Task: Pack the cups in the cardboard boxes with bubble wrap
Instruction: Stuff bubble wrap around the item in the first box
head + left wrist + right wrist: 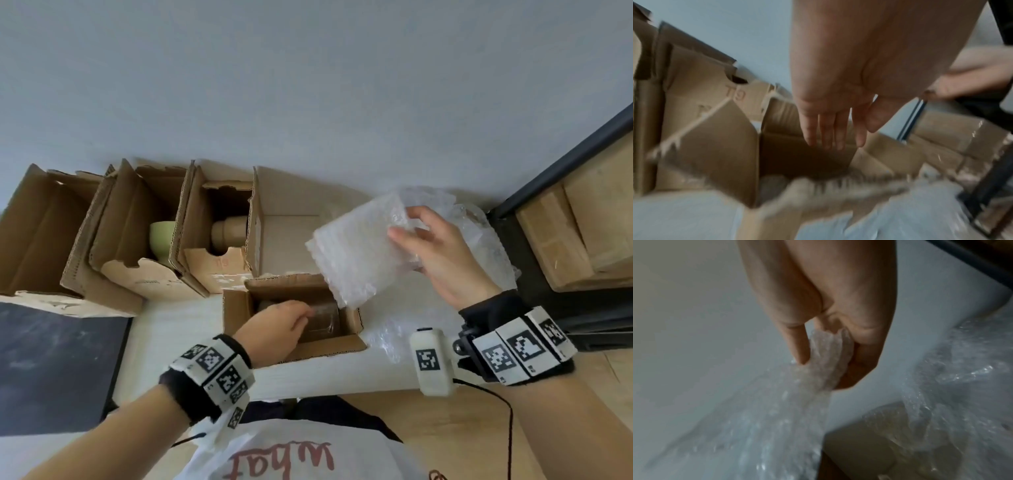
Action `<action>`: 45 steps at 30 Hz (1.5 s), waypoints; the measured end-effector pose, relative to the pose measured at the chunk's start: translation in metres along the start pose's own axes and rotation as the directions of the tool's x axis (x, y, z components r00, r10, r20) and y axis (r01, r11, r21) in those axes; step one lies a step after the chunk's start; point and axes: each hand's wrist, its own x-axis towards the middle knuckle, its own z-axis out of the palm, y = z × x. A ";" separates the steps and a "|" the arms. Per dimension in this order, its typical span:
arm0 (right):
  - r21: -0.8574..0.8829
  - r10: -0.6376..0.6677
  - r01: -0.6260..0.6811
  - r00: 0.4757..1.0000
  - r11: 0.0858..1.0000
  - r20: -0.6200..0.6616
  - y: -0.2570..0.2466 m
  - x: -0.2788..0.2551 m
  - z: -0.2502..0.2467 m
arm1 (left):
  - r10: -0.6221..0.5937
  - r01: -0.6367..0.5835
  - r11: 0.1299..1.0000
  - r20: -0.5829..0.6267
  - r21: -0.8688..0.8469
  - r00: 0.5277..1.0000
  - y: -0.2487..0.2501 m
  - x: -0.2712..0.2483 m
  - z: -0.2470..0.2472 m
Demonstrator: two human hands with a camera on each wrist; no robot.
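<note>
A small open cardboard box (349,342) sits on the white table near me, with a brown cup (322,318) inside it. My left hand (274,325) reaches into that box, its straight fingers (826,134) over the cup. My right hand (438,253) is raised to the right of the box and pinches a folded sheet of bubble wrap (359,250) between thumb and fingers (797,344). The bubble wrap (781,418) hangs down from the grip. Farther back, a green cup (162,240) stands in one open box and a tan cup (227,233) in the one beside it.
Several open cardboard boxes (44,233) line the wall at the back left. Loose bubble wrap (479,233) lies behind my right hand, more bubble wrap (387,339) by the near box. A dark panel (54,363) lies at the left, a wooden shelf unit (582,226) at the right.
</note>
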 end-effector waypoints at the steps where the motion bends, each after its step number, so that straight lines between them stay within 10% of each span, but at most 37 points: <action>1: -0.138 -0.047 0.052 0.998 0.989 0.038 0.001 -0.003 0.005 | -0.002 0.000 0.999 0.030 0.049 1.000 -0.003 0.003 0.009; 9: -0.847 -0.202 0.325 0.944 0.421 0.262 0.032 -0.026 0.042 | 0.022 -0.034 0.993 0.106 0.116 0.994 -0.026 0.015 0.036; 18: -0.835 -0.200 0.498 0.865 0.233 0.460 0.068 -0.035 0.066 | 0.117 -0.141 0.974 0.137 0.179 0.984 -0.034 0.013 0.035; 29: -0.858 0.145 0.512 0.852 -0.032 0.503 0.071 -0.021 0.079 | 0.117 -0.148 0.854 0.092 0.499 0.989 -0.048 -0.009 0.034; 37: -0.924 0.439 0.373 0.818 0.088 0.372 0.076 -0.001 0.109 | 0.111 -0.134 0.897 0.078 0.420 0.991 -0.058 -0.017 0.029; 45: -0.890 0.210 0.316 0.895 0.328 0.395 0.061 -0.023 0.085 | 0.182 -0.147 0.864 -0.026 0.482 0.983 -0.067 -0.035 0.020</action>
